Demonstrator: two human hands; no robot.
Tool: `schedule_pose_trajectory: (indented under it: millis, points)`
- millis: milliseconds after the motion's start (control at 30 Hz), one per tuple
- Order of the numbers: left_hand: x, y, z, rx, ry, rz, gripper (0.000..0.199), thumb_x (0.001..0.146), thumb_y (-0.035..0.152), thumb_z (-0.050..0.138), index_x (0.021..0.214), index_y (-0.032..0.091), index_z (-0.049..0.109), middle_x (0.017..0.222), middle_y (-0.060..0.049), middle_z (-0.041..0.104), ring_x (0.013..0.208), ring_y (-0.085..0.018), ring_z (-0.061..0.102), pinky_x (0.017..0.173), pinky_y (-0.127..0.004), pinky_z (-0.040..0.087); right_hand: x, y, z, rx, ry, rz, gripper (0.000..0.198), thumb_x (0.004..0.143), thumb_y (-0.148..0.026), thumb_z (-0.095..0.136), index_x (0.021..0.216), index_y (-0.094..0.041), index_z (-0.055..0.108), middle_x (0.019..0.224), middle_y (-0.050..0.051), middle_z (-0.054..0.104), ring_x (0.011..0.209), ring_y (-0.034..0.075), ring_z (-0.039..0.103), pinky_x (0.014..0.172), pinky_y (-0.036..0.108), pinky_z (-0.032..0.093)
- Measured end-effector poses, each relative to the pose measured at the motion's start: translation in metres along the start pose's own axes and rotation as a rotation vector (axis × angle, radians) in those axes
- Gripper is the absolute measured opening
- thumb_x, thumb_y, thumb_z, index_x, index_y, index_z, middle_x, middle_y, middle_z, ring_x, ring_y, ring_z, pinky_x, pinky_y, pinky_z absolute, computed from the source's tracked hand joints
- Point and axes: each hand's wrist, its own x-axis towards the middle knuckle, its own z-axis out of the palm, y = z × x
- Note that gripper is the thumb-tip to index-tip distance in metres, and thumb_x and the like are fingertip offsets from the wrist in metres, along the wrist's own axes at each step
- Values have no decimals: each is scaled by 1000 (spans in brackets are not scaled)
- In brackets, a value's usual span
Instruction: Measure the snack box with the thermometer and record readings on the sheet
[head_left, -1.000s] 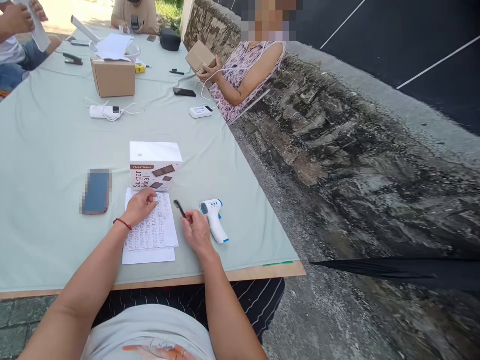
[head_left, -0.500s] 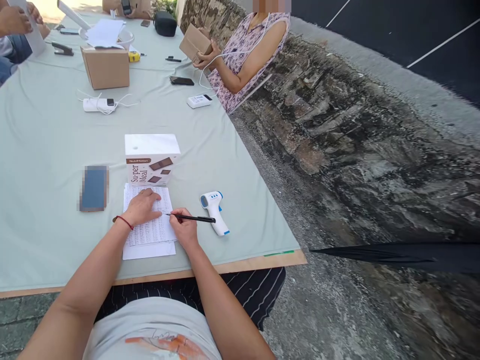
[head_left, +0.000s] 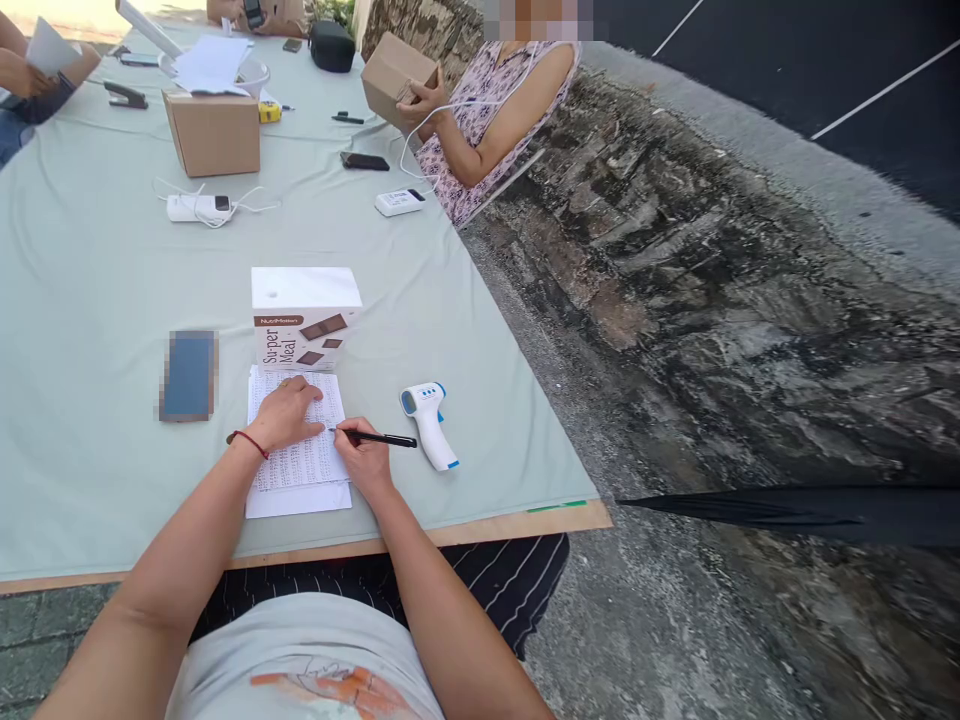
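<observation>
My left hand (head_left: 289, 412) lies flat with its fingers spread on a small stack of printed sheets (head_left: 300, 468). In my right hand (head_left: 365, 460) is a black pen (head_left: 382, 437), its tip touching or just over the top sheet, close to my left thumb. Directly behind the papers stands a white box (head_left: 306, 290) with brown bars pictured on its front. A white and blue infrared thermometer (head_left: 429, 420) rests to the right of my right hand. Left of the papers is a dark blue rectangular object (head_left: 187, 376), blurred out.
Farther back are a cardboard box (head_left: 214, 135) with papers above it, a white device with cables (head_left: 199, 208), a phone (head_left: 364, 161) and a stapler (head_left: 125, 96). A seated person at right holds another cardboard box (head_left: 397, 80). The table edge (head_left: 495, 527) runs before me.
The pen's back end has swung slightly left as my right hand shifted a little. My left hand stays put. The person at right has turned the cardboard box; a paper at far left moved.
</observation>
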Motion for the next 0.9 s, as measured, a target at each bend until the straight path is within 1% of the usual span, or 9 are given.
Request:
schedule_pose_trajectory:
  millis: [167, 467, 667, 900]
  points:
    - [0, 1, 0, 4, -7, -7, 40, 73, 29, 75, 111, 21, 63, 117, -11, 58, 115, -33, 55, 85, -42, 53, 1, -1, 0, -19, -23, -22, 22, 73, -42, 52, 70, -22, 58, 63, -1, 55, 60, 15, 49, 60, 29, 42]
    - [0, 5, -3, 34, -36, -18, 42, 76, 28, 74, 114, 19, 62, 120, -12, 58, 117, -33, 54, 88, -43, 52, 1, -2, -1, -8, -32, -23, 21, 71, -41, 51, 69, -21, 57, 62, -2, 54, 59, 15, 48, 60, 29, 40]
    - [-1, 8, -6, 35, -55, -37, 42, 76, 28, 75, 114, 19, 62, 122, -12, 58, 119, -33, 53, 89, -42, 52, 0, 0, -1, 15, -4, 3, 23, 71, -43, 51, 71, -21, 57, 64, -1, 55, 61, 16, 49, 61, 29, 42]
    - [-1, 12, -10, 69, -94, -50, 43, 79, 29, 73, 119, 18, 60, 125, -11, 56, 122, -31, 51, 92, -41, 51, 1, 3, -1, -22, -16, -22, 22, 73, -42, 51, 72, -21, 57, 64, -1, 55, 60, 15, 49, 60, 28, 42]
